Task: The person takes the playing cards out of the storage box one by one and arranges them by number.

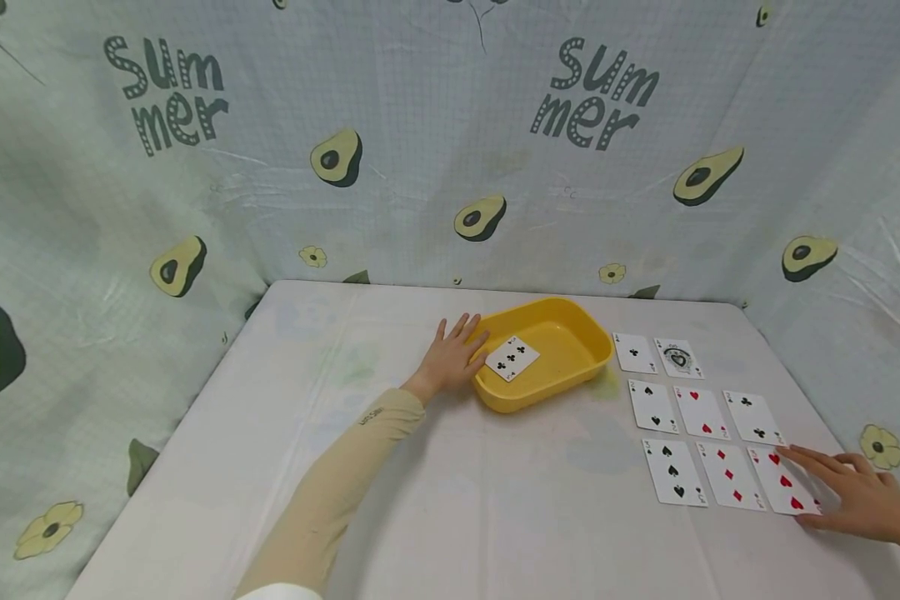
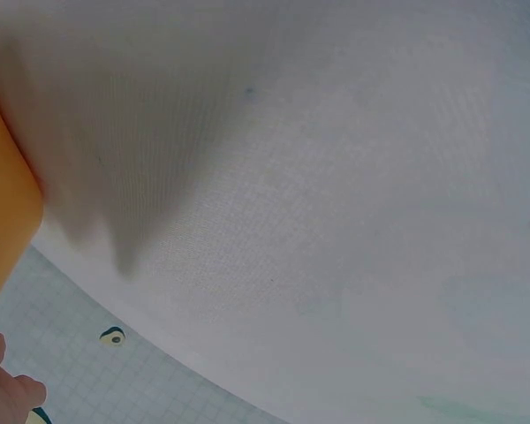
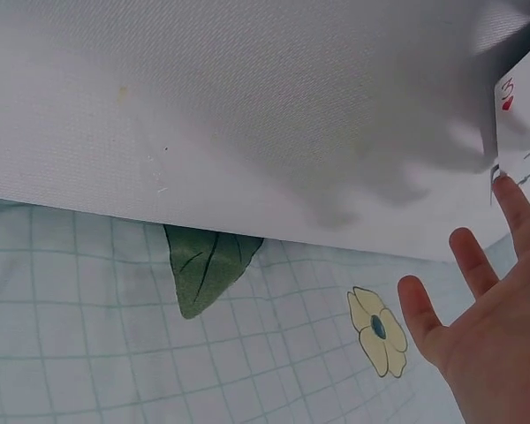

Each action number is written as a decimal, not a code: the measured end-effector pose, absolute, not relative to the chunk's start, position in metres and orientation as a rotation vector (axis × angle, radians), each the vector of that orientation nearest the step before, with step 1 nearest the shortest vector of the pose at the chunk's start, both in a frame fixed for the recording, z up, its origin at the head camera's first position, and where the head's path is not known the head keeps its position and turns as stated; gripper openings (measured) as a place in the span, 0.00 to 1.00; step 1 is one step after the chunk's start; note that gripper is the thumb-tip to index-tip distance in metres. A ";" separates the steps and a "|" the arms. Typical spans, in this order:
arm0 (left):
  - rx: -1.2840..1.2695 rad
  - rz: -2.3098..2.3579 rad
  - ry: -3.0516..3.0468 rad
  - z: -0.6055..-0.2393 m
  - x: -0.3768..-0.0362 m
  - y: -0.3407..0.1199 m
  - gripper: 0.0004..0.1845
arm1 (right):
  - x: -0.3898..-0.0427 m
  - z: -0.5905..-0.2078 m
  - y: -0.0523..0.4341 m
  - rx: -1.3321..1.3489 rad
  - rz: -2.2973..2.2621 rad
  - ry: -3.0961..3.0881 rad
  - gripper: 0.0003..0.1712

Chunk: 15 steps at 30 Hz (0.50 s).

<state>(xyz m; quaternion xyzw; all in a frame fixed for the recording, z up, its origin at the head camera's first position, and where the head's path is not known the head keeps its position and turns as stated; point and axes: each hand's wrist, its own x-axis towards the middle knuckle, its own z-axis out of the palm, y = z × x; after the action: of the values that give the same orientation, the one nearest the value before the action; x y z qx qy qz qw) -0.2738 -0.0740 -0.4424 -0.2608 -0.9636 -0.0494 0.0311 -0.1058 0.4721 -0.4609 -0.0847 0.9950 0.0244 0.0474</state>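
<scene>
Resting flat-fingered, left hand (image 1: 450, 358) touches one yellow tray (image 1: 570, 312); right hand (image 1: 862, 496) touches eight table cards (image 1: 701, 412).

"Summer" twice on backdrop cloth (image 1: 450, 167)

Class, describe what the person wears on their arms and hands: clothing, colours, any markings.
The left arm wears a long beige sleeve with a small dark marking near the cuff, too small to read. Both hands, left and right, are bare, with no gloves or rings visible. The right arm is barely in view.
</scene>
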 end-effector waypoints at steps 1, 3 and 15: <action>-0.803 -0.154 -2.969 -0.442 -0.273 -0.074 0.26 | -0.105 -0.460 0.472 -0.264 0.077 3.043 0.62; -0.802 -0.153 -2.969 -0.442 -0.273 -0.074 0.26 | -0.104 -0.460 0.473 -0.277 0.065 3.049 0.62; -0.807 -0.155 -2.964 -0.442 -0.274 -0.075 0.26 | -0.114 -0.452 0.467 -0.244 0.070 3.047 0.62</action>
<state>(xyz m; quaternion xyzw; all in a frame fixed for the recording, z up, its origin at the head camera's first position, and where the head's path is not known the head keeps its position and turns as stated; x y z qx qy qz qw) -0.2739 -0.0748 -0.4419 -0.2621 -0.9632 -0.0505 0.0327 -0.1139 0.4674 -0.4521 -0.0799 0.9957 0.0230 0.0419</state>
